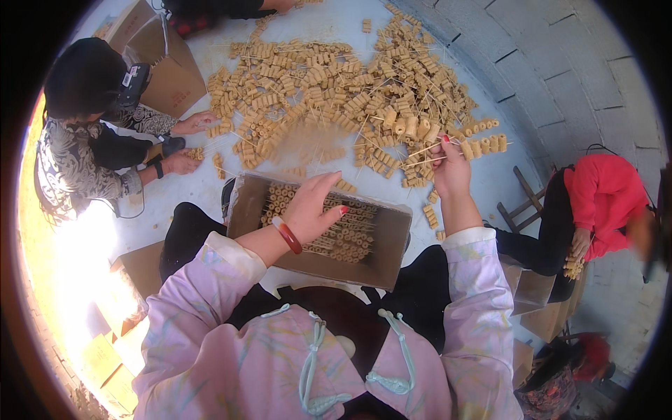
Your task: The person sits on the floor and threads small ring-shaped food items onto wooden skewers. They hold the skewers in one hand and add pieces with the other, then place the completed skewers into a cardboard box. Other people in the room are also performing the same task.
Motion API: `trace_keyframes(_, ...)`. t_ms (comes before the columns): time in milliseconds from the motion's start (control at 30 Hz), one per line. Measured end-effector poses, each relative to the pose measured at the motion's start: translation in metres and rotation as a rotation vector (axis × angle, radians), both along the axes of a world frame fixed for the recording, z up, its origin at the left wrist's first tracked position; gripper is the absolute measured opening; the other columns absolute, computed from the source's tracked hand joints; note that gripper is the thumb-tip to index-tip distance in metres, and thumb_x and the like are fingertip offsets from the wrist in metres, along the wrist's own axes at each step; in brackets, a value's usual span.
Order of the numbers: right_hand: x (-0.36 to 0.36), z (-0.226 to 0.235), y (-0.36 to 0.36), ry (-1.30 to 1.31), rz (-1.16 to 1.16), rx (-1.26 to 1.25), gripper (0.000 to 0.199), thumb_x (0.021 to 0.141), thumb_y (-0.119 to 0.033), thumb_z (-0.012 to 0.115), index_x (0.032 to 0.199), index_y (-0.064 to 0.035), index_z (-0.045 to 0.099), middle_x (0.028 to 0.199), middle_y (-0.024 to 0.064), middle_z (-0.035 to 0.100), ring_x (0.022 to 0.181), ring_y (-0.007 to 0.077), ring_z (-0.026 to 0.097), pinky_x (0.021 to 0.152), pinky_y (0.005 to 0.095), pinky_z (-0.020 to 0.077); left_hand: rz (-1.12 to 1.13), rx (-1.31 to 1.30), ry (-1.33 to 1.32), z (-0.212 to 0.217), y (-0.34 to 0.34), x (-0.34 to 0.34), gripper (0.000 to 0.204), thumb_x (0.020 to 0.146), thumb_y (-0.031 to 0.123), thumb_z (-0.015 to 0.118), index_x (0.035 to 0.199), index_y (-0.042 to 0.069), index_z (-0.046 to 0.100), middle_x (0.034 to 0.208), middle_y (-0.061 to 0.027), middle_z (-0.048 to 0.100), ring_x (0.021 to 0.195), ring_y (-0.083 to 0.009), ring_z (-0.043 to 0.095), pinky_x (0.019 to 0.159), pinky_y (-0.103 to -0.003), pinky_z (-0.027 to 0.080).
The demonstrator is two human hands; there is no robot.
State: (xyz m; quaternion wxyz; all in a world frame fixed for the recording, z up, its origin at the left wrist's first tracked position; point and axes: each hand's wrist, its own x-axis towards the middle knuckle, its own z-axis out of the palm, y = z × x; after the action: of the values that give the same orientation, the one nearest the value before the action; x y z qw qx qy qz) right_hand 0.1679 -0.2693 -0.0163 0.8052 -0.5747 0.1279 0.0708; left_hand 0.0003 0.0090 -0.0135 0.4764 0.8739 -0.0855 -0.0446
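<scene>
My right hand (453,171) is raised on the right, its fingers pinched round the thin sticks of several skewers (483,145) threaded with tan, ridged rolls that look like dried food. My left hand (311,208) hovers over the cardboard box (387,245) in front of my lap, fingers stretched out, with nothing visible in it. Rows of similar skewers (348,241) lie packed inside the box, partly hidden by that hand. Just beyond my left fingertips, a tan blur (308,145) crosses the pile; what it is cannot be made out.
A large heap of skewers (280,84) spreads over the pale floor (199,168) ahead. At left, a person (84,140) handles skewers beside an open carton (168,77). A person in red (605,199) sits at right, holding skewers. A block wall (560,70) rises at far right.
</scene>
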Motion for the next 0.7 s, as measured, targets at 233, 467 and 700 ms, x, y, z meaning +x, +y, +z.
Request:
trace_keyframes(233, -0.110, 0.060, 0.074, -0.049, 0.096, 0.074, 0.019, 0.091, -0.020, 0.063, 0.102, -0.0050, 0.063, 0.082, 0.0017, 0.062, 0.059, 0.0085, 0.049, 0.055, 0.0220, 0.0383, 0.165, -1.354, 0.489, 0.026, -0.004, 0.004, 0.047, 0.099, 0.030, 0.049, 0.135, 0.001, 0.043, 0.132, -0.0136, 0.052, 0.124, -0.0254, 0.049, 0.105, -0.039, 0.039)
trace_keyframes(467, -0.128, 0.053, 0.097, 0.033, 0.126, 0.133, 0.020, 0.092, -0.022, 0.062, 0.100, -0.0041, 0.062, 0.083, 0.0025, 0.061, 0.062, 0.0072, 0.049, 0.054, 0.0206, 0.0377, 0.232, -1.283, 0.422, 0.028, 0.005, 0.009, 0.038, 0.097, 0.020, 0.054, 0.131, 0.004, 0.048, 0.122, -0.0077, 0.058, 0.110, -0.0176, 0.057, 0.095, -0.033, 0.047)
trace_keyframes(700, -0.113, 0.047, 0.104, 0.064, 0.184, 0.167, 0.017, 0.093, -0.020, 0.060, 0.098, -0.0044, 0.060, 0.082, 0.0041, 0.061, 0.059, 0.0086, 0.049, 0.053, 0.0218, 0.0395, 0.288, -1.165, 0.361, 0.032, 0.016, 0.017, 0.041, 0.095, 0.016, 0.057, 0.134, 0.005, 0.046, 0.121, -0.0065, 0.058, 0.110, -0.0163, 0.057, 0.097, -0.033, 0.045)
